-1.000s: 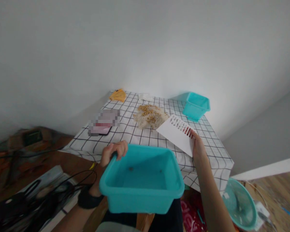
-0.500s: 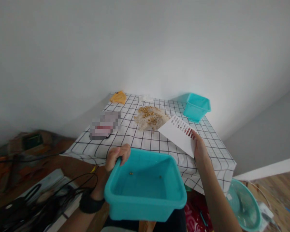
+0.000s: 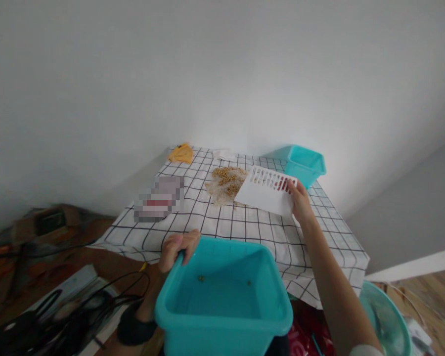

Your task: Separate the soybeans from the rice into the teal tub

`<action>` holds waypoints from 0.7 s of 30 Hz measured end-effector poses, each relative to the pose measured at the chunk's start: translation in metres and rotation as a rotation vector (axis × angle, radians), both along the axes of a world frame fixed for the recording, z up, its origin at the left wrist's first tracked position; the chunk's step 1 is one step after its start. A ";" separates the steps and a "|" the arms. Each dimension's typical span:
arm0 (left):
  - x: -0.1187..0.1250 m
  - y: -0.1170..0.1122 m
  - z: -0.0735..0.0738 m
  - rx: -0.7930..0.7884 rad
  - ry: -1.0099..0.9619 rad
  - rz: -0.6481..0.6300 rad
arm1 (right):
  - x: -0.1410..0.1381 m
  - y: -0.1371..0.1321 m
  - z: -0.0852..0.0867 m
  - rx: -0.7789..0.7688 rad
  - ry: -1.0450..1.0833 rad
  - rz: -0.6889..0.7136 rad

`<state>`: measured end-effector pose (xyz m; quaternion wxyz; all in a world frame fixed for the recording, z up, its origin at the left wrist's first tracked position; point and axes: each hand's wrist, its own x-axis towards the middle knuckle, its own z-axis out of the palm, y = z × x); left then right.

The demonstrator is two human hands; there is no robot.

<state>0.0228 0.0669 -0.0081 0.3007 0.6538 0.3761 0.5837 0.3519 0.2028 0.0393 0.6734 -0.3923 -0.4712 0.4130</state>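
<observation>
My left hand [image 3: 179, 248] grips the far left corner of a turquoise plastic bin [image 3: 222, 321], which sits below the table's front edge with a few small yellowish beans on its floor. In my right hand [image 3: 300, 199] is a white flat plate with a row of slots [image 3: 265, 194], held by its right end above the table. The plate's left edge reaches the right side of a pile of yellowish beans mixed with pale grains [image 3: 226, 183], covering part of it. Whether the plate touches the cloth I cannot tell.
A checked cloth [image 3: 203, 212] covers the table. On it lie a second turquoise bin [image 3: 305, 164], a yellow cloth [image 3: 181, 154], a white tissue [image 3: 223, 155] and a blurred-out item [image 3: 159, 198]. Cables [image 3: 122, 296] lie at lower left; a round turquoise basin [image 3: 387, 316] stands at lower right.
The slotted plate has swung to a more level angle and moved slightly left and up, over the pile's right side. My left hand keeps its hold on the bin.
</observation>
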 end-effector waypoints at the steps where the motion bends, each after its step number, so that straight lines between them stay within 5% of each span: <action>1: 0.001 0.000 0.002 -0.026 -0.041 -0.016 | 0.000 0.001 -0.004 0.005 -0.011 -0.010; 8: 0.006 -0.003 0.018 -0.184 -0.217 -0.116 | 0.003 0.005 -0.019 0.040 -0.123 -0.035; 21: 0.004 -0.008 0.014 -0.167 -0.110 -0.033 | 0.001 0.007 -0.018 0.039 -0.056 -0.065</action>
